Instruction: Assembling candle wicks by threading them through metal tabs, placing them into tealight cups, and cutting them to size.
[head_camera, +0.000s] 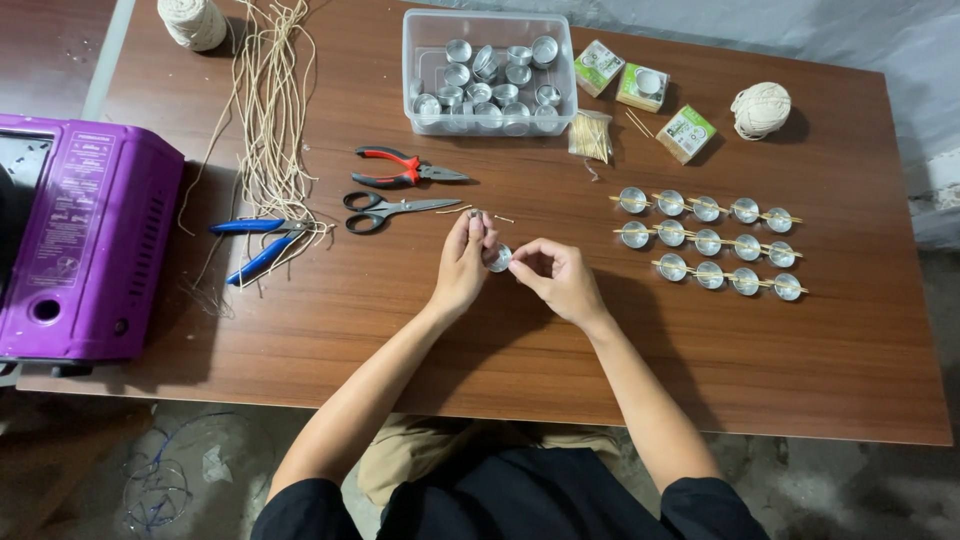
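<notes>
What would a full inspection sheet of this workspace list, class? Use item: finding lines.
Surface: brown wooden table, bare near the front edge.
Job's things: small metal cup held between both hands; twelve cups in three rows with sticks across them.
Clutter: clear box of cups, red pliers, black scissors, blue pliers, wick strands, two twine balls, three small boxes, stick bundle.
Grips: left hand pinches the cup's rim; right hand steadies it.
Cables: nothing seen.
Surroundings: purple case at left; concrete floor.

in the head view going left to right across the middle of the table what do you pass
purple stove → blue pliers → scissors → left hand → small metal cup → right hand → rows of cups on sticks
</notes>
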